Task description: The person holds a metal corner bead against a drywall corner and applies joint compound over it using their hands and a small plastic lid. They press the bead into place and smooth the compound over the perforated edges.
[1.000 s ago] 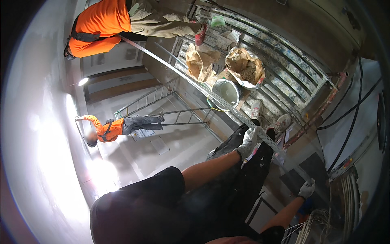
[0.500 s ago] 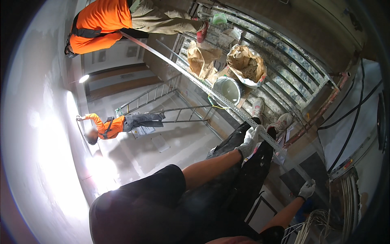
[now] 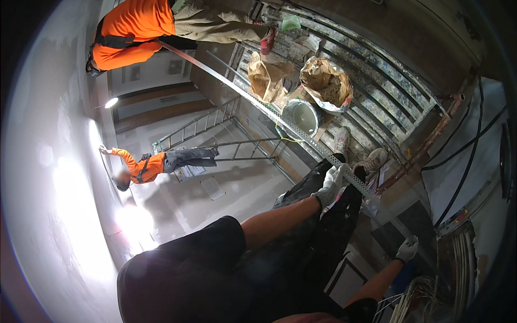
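Note:
A long, pale perforated corner bead (image 3: pixel 293 129) runs slantwise from the upper left down to the lower right. My left hand (image 3: pixel 333 184), in a whitish knit glove, is closed round it above my knees. Further along, my right hand (image 3: pixel 407 249), gloved alike, grips the strip close to its lower right end. A co-worker in an orange top (image 3: pixel 137 32) is bent over at its other end; that person's hands are hidden. Under the bead, beside my shoes, stands a bucket (image 3: pixel 301 117) with pale grey contents.
An open paper sack (image 3: pixel 326 86) and a crumpled brown bag (image 3: pixel 266 78) stand on a stained slatted platform (image 3: pixel 377 97). Another orange-clad person (image 3: pixel 156 166) works at the wall by a ladder (image 3: pixel 202 124). Black cables (image 3: pixel 466 161) and bundled wires (image 3: pixel 414 299) are at the right.
The farther person's raised hand has shifted slightly upward in the picture along the wall. My hands keep their hold on the corner bead, almost unmoved.

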A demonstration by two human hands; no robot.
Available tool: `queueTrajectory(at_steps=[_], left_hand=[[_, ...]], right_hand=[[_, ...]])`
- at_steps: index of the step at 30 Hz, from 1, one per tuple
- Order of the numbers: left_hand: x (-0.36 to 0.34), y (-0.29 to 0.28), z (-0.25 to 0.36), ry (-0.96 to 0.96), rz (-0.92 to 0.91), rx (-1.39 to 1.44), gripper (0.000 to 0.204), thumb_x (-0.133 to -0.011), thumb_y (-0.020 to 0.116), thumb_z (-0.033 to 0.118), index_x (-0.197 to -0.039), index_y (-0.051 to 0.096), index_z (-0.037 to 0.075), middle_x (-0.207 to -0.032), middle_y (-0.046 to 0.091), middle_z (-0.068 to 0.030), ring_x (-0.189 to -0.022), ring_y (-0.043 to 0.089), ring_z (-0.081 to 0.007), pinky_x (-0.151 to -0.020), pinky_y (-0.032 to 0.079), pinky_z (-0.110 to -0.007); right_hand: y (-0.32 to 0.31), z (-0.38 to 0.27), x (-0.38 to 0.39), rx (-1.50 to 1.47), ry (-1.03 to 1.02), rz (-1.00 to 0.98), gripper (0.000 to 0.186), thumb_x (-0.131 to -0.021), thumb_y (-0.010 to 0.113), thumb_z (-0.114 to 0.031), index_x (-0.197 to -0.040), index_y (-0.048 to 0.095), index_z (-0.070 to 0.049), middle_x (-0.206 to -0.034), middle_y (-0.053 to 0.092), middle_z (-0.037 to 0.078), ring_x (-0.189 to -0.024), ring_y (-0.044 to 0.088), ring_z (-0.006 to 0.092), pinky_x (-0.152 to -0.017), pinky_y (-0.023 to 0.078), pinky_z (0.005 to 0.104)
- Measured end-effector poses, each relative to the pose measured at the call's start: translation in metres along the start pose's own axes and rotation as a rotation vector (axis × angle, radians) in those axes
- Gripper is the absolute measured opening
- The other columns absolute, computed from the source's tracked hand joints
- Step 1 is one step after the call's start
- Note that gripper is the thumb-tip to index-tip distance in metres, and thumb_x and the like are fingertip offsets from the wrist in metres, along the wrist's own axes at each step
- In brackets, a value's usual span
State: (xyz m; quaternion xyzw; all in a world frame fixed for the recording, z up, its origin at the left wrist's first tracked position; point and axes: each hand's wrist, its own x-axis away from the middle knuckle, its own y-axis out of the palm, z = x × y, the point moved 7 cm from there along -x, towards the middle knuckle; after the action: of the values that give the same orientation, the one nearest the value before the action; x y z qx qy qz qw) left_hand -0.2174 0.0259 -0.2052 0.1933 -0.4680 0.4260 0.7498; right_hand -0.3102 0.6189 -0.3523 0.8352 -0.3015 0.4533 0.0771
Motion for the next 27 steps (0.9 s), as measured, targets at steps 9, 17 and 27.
queueTrajectory(at_steps=[9, 17, 27], left_hand=[[0.001, 0.003, -0.002, -0.008, 0.020, 0.068, 0.038, -0.102, 0.060, 0.043, -0.113, 0.068, 0.008, -0.097, 0.071, -0.0037, -0.079, 0.066, -0.0148, -0.070, 0.056, -0.033], [-0.003, -0.001, -0.011, -0.010, 0.016, 0.061, 0.042, -0.103, 0.060, 0.046, -0.118, 0.066, 0.007, -0.101, 0.071, -0.0046, -0.085, 0.068, -0.0164, -0.076, 0.058, -0.034], [-0.005, 0.000, -0.014, -0.039, 0.009, 0.070, 0.040, -0.104, 0.058, 0.045, -0.115, 0.065, 0.007, -0.098, 0.070, -0.0034, -0.085, 0.068, -0.0148, -0.075, 0.057, -0.033]], right_hand=[[-0.003, 0.002, -0.006, 0.001, 0.005, -0.092, 0.038, -0.108, 0.049, -0.031, -0.125, 0.063, -0.001, -0.122, 0.065, 0.010, -0.115, 0.060, 0.0241, -0.106, 0.044, 0.0399], [-0.001, 0.004, -0.004, 0.041, -0.010, -0.046, 0.043, -0.108, 0.047, -0.032, -0.133, 0.059, 0.000, -0.131, 0.063, 0.013, -0.126, 0.057, 0.0265, -0.113, 0.041, 0.0421], [-0.001, 0.003, -0.001, 0.026, 0.006, -0.008, 0.037, -0.108, 0.050, -0.032, -0.130, 0.062, -0.004, -0.129, 0.065, 0.010, -0.120, 0.060, 0.0254, -0.110, 0.040, 0.0413]])
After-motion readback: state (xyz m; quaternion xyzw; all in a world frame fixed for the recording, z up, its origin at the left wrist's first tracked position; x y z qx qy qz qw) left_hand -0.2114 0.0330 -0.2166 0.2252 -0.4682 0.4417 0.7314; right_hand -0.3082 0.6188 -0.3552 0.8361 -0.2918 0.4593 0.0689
